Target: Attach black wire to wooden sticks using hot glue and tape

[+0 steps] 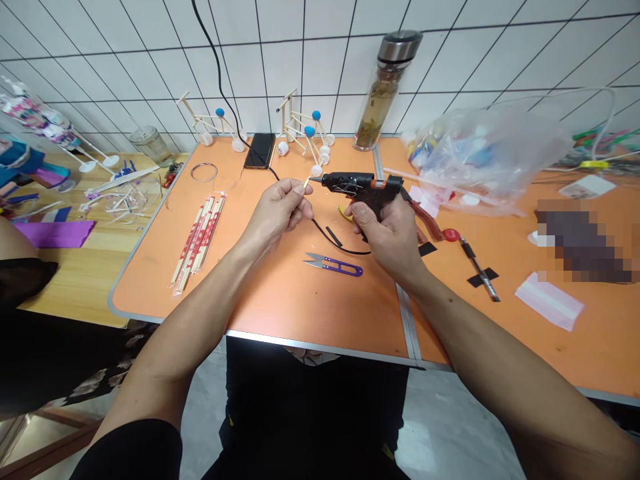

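My right hand [390, 233] is closed around the grip of a black hot glue gun [350, 183], its nozzle pointing left. Between thumb and fingers, my left hand [280, 210] pinches a short pale wooden stick [307, 183] whose end is at the nozzle tip; whether they touch I cannot tell. Below the gun lie purple-handled thread snips [337, 265], blades to the left. Beyond my hands stand small stick models with blue balls [309, 131] and white wheels. Wrapped chopsticks [199, 240] rest left of my left forearm.
A black phone [259, 151] and a glass tea bottle [383, 93] stand near the tiled wall. Pliers [430, 223], a pen [480, 270] and a plastic bag [480, 157] are at the right. A black cord [215, 57] hangs down. Another person's arm shows at the left edge.
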`<move>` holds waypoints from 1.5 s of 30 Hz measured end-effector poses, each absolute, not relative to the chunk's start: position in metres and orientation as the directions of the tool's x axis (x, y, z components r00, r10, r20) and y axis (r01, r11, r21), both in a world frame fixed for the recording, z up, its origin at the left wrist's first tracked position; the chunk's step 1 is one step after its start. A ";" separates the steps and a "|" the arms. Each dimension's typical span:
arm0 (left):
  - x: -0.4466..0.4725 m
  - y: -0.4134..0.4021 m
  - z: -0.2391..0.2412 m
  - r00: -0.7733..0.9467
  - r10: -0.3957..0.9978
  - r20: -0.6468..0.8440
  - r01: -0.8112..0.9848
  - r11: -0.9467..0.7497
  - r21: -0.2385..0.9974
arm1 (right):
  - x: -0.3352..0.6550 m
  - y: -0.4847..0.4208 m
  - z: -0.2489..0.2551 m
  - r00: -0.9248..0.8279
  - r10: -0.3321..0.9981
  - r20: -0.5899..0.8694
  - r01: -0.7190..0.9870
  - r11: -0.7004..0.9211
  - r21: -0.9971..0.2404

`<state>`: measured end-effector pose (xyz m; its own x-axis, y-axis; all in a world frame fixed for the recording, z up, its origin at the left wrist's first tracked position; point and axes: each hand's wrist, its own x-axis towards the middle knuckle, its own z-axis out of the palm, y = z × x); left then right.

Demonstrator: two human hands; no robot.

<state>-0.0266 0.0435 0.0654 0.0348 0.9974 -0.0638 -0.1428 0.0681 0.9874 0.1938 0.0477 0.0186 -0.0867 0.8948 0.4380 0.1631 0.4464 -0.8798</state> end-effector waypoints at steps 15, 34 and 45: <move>-0.026 0.043 0.067 0.027 0.997 -0.069 -0.143 0.072 0.987 | 0.193 0.047 0.021 -0.087 0.900 0.427 0.188 0.436 -0.880; -0.026 0.043 0.066 0.032 0.997 -0.070 -0.145 0.074 0.987 | 0.193 0.048 0.018 -0.085 0.895 0.438 0.174 0.447 -0.878; -0.026 0.044 0.065 0.031 0.997 -0.067 -0.154 0.071 0.986 | 0.193 0.046 0.022 -0.091 0.897 0.432 0.170 0.441 -0.881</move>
